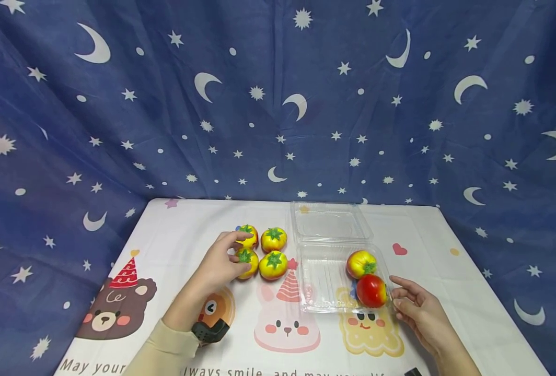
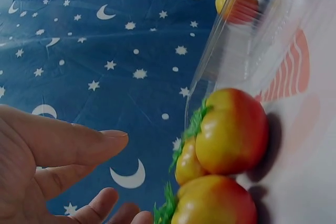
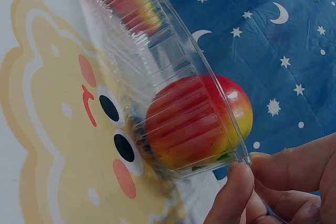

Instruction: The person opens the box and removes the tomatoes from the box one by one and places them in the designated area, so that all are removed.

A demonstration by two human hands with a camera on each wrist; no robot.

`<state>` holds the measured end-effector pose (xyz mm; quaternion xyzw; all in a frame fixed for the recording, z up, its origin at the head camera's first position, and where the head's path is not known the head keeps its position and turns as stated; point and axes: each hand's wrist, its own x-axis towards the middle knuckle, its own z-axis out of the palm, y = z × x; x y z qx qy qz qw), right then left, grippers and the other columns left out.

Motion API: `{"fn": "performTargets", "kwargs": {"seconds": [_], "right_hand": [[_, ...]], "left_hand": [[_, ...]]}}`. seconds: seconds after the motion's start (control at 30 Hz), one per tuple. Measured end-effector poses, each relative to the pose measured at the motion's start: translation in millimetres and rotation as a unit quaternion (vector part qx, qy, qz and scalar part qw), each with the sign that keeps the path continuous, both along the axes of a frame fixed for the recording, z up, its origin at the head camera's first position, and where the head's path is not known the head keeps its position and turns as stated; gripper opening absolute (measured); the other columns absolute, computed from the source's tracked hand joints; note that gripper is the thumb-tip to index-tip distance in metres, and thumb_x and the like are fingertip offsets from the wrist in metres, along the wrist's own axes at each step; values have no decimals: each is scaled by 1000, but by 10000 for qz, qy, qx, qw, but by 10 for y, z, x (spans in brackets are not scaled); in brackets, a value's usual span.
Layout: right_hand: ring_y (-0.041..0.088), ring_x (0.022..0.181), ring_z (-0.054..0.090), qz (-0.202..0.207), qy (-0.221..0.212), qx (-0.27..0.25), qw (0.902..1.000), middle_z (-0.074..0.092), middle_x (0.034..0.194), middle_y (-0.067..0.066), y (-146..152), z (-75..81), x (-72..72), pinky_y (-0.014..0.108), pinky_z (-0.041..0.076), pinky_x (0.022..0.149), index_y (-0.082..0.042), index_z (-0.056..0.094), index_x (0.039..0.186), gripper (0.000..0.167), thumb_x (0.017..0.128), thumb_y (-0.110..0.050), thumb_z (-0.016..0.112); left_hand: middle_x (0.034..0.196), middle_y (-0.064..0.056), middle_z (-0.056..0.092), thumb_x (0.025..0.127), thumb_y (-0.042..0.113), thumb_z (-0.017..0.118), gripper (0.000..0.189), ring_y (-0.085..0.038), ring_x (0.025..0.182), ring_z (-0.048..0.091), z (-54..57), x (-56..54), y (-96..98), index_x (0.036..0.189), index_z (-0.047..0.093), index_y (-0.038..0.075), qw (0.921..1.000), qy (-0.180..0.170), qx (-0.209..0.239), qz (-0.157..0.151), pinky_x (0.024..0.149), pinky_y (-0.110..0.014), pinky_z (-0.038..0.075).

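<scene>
My left hand [image 1: 219,260] hovers over the left side of a cluster of several red-and-yellow toy persimmons [image 1: 274,265] with green leafy tops. Its thumb and fingers are spread, and in the left wrist view a gap separates them from the persimmons [image 2: 231,132]. A hinged clear plastic container [image 1: 322,279] lies with its lid raised back, to the right of the cluster. Two more toy persimmons [image 1: 372,291] sit in its right part. My right hand [image 1: 421,313] pinches the container's rim at the near right corner between thumb and finger, plain in the right wrist view.
The container's lid [image 1: 332,222] spreads toward the back of the table. A white cloth printed with cartoon animals [image 1: 287,334] covers the tabletop. Behind and beside it hangs a dark blue curtain [image 1: 278,104] with moons and stars.
</scene>
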<state>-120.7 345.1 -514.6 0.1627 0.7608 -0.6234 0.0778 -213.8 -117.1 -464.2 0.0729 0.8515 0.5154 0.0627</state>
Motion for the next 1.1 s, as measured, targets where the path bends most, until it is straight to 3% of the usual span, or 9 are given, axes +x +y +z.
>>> {"fn": "performTargets", "kwargs": {"seconds": [0.23, 0.5, 0.8, 0.93, 1.1], "right_hand": [[16, 85, 63, -62, -77, 213, 9997, 63, 111, 4, -6, 4, 0, 21, 63, 77, -8, 38, 163, 68, 100, 1, 63], [16, 83, 62, -127, -131, 241, 9995, 61, 108, 0, -13, 6, 2, 22, 63, 75, -6, 39, 163, 68, 100, 3, 62], [16, 82, 62, -173, -95, 330, 9993, 59, 111, 4, -19, -11, 6, 23, 64, 75, -7, 39, 163, 69, 99, 2, 64], [16, 82, 62, -190, -107, 312, 9993, 59, 112, 4, -17, -15, 6, 23, 64, 76, -7, 39, 163, 70, 99, 3, 65], [16, 81, 61, -209, -101, 280, 9993, 58, 111, 4, -19, -17, 8, 23, 64, 76, -7, 39, 163, 70, 99, 3, 65]], "left_hand": [[141, -13, 58, 83, -6, 83, 67, -33, 123, 65, 44, 19, 156, 144, 65, 15, 9993, 206, 208, -228, 102, -47, 62], [141, -15, 61, 82, -7, 83, 66, -25, 118, 61, 80, 34, 331, 142, 66, 13, 9962, 283, 609, -550, 103, -51, 60], [143, -16, 61, 83, -7, 81, 65, -43, 125, 60, 118, 26, 470, 142, 66, 16, 9881, -16, 1257, -891, 101, -48, 61], [145, -10, 60, 84, -4, 80, 65, -37, 128, 62, 143, 56, 556, 143, 65, 20, 9868, -155, 1287, -976, 105, -48, 61], [143, -9, 60, 84, -4, 80, 65, -29, 127, 62, 129, 66, 676, 144, 64, 18, 9829, -64, 1357, -1242, 106, -52, 60]]}}
